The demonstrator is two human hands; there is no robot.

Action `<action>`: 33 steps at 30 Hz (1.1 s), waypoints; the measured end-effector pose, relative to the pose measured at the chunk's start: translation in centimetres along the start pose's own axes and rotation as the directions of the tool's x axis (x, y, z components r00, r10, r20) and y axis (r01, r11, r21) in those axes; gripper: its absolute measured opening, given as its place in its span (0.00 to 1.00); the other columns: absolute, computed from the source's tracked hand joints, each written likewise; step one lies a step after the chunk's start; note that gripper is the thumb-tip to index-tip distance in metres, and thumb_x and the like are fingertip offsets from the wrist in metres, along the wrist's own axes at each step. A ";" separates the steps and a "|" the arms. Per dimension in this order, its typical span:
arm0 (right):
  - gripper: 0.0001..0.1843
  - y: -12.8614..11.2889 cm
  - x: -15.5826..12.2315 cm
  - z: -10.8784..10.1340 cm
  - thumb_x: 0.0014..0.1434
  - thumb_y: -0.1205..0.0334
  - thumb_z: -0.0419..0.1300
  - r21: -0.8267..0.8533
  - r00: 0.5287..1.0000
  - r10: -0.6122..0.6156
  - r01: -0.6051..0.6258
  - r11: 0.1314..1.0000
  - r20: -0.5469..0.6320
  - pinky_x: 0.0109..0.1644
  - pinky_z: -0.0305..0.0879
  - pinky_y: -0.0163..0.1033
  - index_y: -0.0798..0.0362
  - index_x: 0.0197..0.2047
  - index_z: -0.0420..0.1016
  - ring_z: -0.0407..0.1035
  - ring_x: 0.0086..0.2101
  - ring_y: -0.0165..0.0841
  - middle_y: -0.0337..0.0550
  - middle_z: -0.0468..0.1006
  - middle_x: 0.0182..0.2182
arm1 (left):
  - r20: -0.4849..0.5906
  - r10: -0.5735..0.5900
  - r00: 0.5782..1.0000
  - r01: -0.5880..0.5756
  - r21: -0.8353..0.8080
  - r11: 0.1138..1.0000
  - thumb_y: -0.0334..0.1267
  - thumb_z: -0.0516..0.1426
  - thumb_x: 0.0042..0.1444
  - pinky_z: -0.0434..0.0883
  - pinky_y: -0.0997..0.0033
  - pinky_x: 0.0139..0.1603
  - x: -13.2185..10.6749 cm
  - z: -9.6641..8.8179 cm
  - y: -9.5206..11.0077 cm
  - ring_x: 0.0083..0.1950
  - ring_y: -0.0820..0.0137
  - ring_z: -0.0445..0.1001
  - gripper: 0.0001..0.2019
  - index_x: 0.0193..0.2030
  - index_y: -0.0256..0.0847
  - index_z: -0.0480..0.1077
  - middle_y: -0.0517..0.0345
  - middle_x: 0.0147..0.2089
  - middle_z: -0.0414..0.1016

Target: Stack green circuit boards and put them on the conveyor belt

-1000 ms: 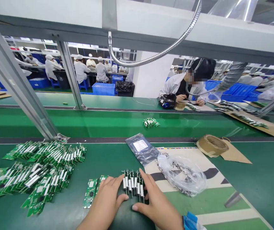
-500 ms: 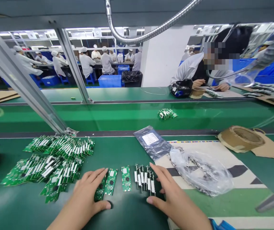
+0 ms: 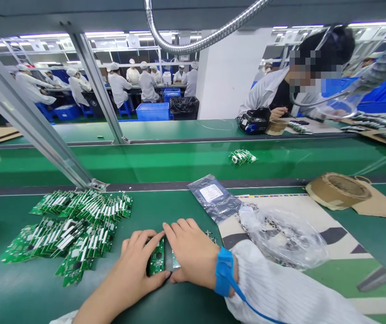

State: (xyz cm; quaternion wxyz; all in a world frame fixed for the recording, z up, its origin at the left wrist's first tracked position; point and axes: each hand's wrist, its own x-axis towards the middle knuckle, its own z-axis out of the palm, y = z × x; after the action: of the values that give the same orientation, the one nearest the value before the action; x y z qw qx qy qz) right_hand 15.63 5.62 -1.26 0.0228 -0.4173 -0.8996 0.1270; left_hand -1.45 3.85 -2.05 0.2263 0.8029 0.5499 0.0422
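A small green circuit board [image 3: 157,260] is framed between the two hands on the green tabletop [image 3: 166,211]. The left hand [image 3: 135,265] lies flat with fingers loosely spread, its fingertips at the board's left edge and its thumb curled under the board's near end; nothing is pinched in its grip. The right hand [image 3: 189,252] lies palm-down just right of the board, fingers extended and held together, their tips meeting those of the left hand above the board. A second board [image 3: 175,261] shows as a sliver under the right hand's thumb side. Whether anything is clamped beneath the right palm cannot be told.

Half a second ago the hands were set well apart, with several boards and a row of white-component boards lying open between them; now the hands have been brought together and that row is almost wholly covered, only a few pin tips [image 3: 209,234] showing past the right hand's knuckles. A blue wrist strap [image 3: 224,272] and white sleeve [image 3: 280,292] have come into view.

Left of the board, a large heap of finished boards [image 3: 74,227] is spread. To its right, a dark antistatic bag [image 3: 213,198] and a clear plastic bag [image 3: 284,238] lie on a printed mat [image 3: 331,265]. Beyond them, a tape roll [image 3: 338,189] rests on cardboard.
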 end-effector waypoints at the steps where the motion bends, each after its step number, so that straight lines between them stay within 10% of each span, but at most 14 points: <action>1: 0.56 0.0 0.6 0.3 0.36 0.49 0.71 -0.003 1.000 -0.016 0.016 1.000 0.017 0.50 0.59 0.56 0.75 0.60 0.54 0.63 0.45 0.53 0.65 0.70 0.45 | -0.005 -0.009 1.000 0.009 -0.018 1.000 0.38 0.59 0.46 0.57 0.47 0.55 -0.1 0.0 0.0 0.57 0.52 0.60 0.28 0.57 0.42 0.61 0.46 0.55 0.66; 13: 0.51 2.4 -0.8 -1.2 0.46 0.58 0.64 0.157 0.992 0.025 -0.045 0.987 0.123 0.53 0.61 0.47 0.65 0.65 0.42 0.61 0.52 0.46 0.60 0.62 0.56 | 0.004 0.003 1.000 -0.002 -0.213 0.977 0.40 0.63 0.44 0.62 0.55 0.59 0.6 0.9 -0.3 0.60 0.58 0.63 0.39 0.62 0.40 0.52 0.45 0.61 0.63; 26: 0.49 3.3 -2.1 -1.5 0.44 0.60 0.66 0.169 0.993 0.026 -0.046 0.985 0.116 0.62 0.48 0.53 0.67 0.64 0.47 0.56 0.54 0.48 0.58 0.65 0.53 | -0.032 0.196 0.980 -0.199 -0.116 0.973 0.50 0.61 0.46 0.52 0.38 0.57 3.0 2.6 1.6 0.63 0.51 0.57 0.35 0.60 0.44 0.56 0.42 0.62 0.63; 33: 0.50 3.3 -2.4 -1.4 0.44 0.61 0.66 0.154 0.994 0.041 -0.056 0.987 0.099 0.63 0.45 0.55 0.66 0.64 0.46 0.57 0.53 0.47 0.57 0.65 0.52 | 0.003 0.306 0.952 -0.302 -0.138 0.943 0.42 0.54 0.58 0.61 0.45 0.57 5.1 -2.6 -4.7 0.58 0.59 0.65 0.12 0.44 0.37 0.70 0.51 0.52 0.72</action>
State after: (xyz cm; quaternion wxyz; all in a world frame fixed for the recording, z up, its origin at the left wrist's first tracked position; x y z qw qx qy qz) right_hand 19.88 6.12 -0.60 0.0090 -0.4295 -0.8764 0.2175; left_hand -4.33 10.67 -2.53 0.2776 0.8613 0.4127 0.1042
